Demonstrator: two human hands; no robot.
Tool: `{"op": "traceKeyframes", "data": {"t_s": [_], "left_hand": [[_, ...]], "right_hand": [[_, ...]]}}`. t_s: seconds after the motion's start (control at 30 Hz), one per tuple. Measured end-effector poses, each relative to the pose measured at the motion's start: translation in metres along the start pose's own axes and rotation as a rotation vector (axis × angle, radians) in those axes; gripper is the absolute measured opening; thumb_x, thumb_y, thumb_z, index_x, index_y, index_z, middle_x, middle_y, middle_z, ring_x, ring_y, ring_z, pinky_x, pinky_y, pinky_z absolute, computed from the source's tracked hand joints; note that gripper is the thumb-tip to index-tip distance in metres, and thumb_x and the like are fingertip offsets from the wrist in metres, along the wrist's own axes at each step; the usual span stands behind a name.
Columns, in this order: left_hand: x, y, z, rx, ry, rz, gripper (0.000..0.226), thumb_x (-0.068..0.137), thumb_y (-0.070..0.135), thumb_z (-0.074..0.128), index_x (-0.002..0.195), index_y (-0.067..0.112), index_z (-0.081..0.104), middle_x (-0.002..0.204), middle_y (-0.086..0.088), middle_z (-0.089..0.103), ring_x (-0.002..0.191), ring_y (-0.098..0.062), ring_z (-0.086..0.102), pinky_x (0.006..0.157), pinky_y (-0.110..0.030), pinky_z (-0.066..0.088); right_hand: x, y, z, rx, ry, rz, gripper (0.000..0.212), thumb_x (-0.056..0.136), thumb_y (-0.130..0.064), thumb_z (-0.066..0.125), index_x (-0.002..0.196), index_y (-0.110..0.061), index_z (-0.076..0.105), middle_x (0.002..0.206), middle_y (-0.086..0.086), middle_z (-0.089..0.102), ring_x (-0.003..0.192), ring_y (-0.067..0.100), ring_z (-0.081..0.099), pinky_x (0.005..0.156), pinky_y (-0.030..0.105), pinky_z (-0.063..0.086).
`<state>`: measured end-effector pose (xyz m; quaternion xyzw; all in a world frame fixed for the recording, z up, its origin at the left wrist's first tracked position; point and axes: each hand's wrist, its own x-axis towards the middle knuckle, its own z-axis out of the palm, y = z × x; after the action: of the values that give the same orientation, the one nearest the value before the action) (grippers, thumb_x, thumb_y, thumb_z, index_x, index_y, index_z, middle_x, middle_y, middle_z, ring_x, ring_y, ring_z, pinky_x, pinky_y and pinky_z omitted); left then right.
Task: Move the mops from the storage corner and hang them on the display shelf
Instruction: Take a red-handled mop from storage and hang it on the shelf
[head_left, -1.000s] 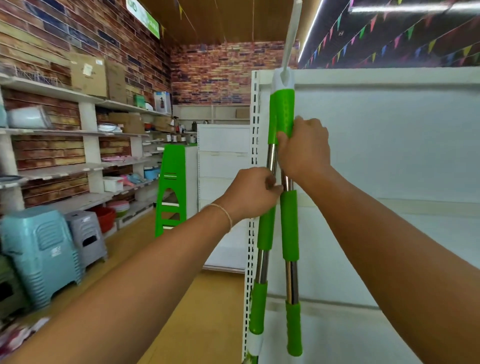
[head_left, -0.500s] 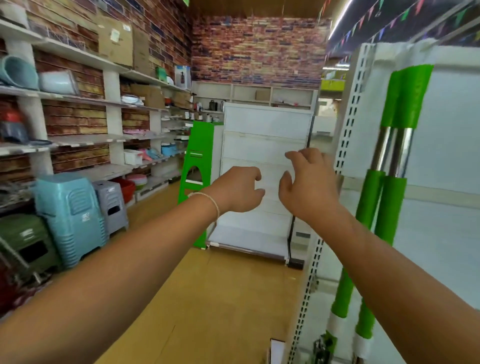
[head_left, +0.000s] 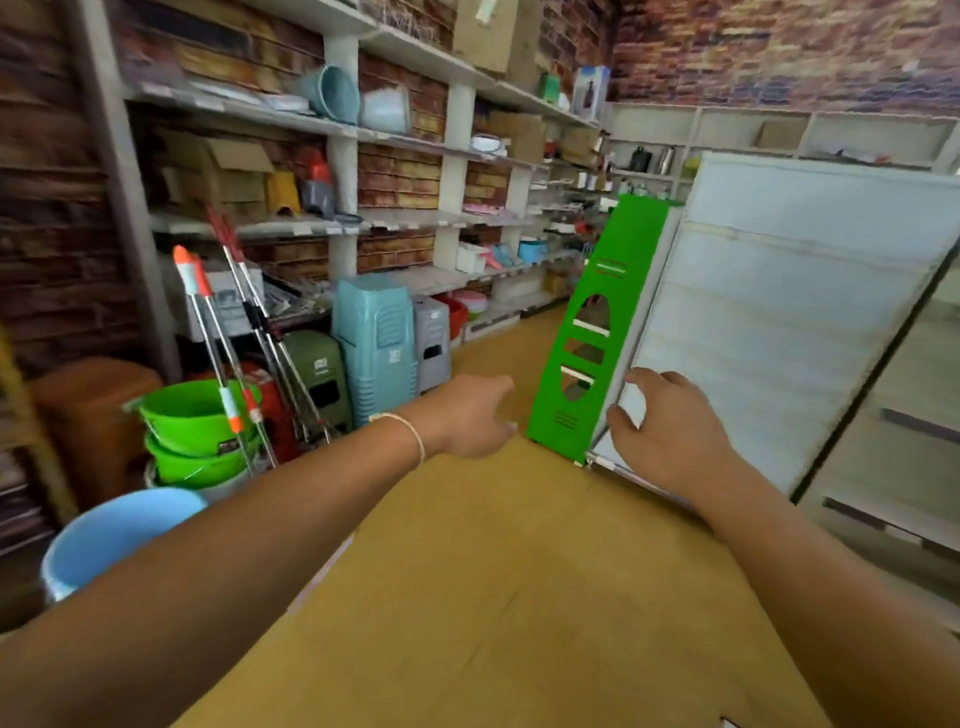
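We hold both hands out bare, left hand (head_left: 470, 418) and right hand (head_left: 670, 436) loosely spread and gripping nothing, because the remaining mops (head_left: 234, 332) lean upright above the green basins (head_left: 192, 415), left of our left hand.

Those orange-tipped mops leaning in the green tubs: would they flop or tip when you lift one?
The orange-tipped mops look stiff: their poles are straight, shiny metal. Probably light for their length, being thin. Only leaning in the green tubs, they could slide sideways if nudged.
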<state>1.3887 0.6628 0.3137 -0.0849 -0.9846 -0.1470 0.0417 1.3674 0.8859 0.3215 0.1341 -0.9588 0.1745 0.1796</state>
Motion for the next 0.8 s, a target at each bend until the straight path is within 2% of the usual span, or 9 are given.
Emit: {"op": "traceKeyframes", "data": {"t_s": [0.13,0.3,0.47,0.63,0.8], "left_hand": [[0.013,-0.058,0.008,-0.012,-0.01,-0.088,0.058,0.097,0.036,0.053,0.148,0.013,0.035,0.146,-0.014,0.045,0.133,-0.03,0.045,0.106,-0.035,0.041],[0.055,-0.119,0.014,0.014,0.007,-0.159,0.055,0.097,0.036,0.053,0.145,0.013,0.039,0.144,-0.012,0.047,0.129,-0.029,0.047,0.104,-0.036,0.043],[0.127,-0.171,0.011,0.033,-0.01,-0.249,0.052,0.098,0.036,0.052,0.141,0.01,0.04,0.139,-0.014,0.049,0.126,-0.031,0.048,0.103,-0.041,0.044],[0.209,-0.218,-0.003,-0.014,0.042,-0.312,0.042,0.096,0.034,0.053,0.132,0.013,0.047,0.129,-0.011,0.055,0.116,-0.029,0.054,0.094,-0.037,0.048],[0.269,-0.268,-0.004,-0.051,0.06,-0.345,0.045,0.095,0.038,0.054,0.134,0.016,0.046,0.126,-0.008,0.057,0.11,-0.026,0.056,0.092,-0.038,0.05]], "right_hand": [[0.045,-0.027,0.046,0.027,-0.06,-0.059,0.052,0.091,-0.034,0.06,0.139,-0.016,0.052,0.127,0.018,0.06,0.114,0.037,0.057,0.094,0.042,0.052],[0.11,-0.052,0.112,0.051,-0.14,-0.114,0.054,0.091,-0.036,0.061,0.14,-0.016,0.052,0.128,0.017,0.059,0.115,0.037,0.057,0.094,0.041,0.051],[0.197,-0.062,0.165,0.074,-0.217,-0.157,0.057,0.092,-0.036,0.06,0.144,-0.014,0.049,0.131,0.018,0.057,0.12,0.035,0.055,0.1,0.04,0.048],[0.291,-0.072,0.2,0.067,-0.25,-0.214,0.058,0.094,-0.038,0.057,0.147,-0.016,0.045,0.134,0.015,0.055,0.121,0.033,0.054,0.097,0.037,0.048],[0.363,-0.089,0.236,0.094,-0.269,-0.282,0.046,0.095,-0.034,0.057,0.134,-0.012,0.053,0.126,0.014,0.058,0.116,0.032,0.055,0.093,0.039,0.049]]}}
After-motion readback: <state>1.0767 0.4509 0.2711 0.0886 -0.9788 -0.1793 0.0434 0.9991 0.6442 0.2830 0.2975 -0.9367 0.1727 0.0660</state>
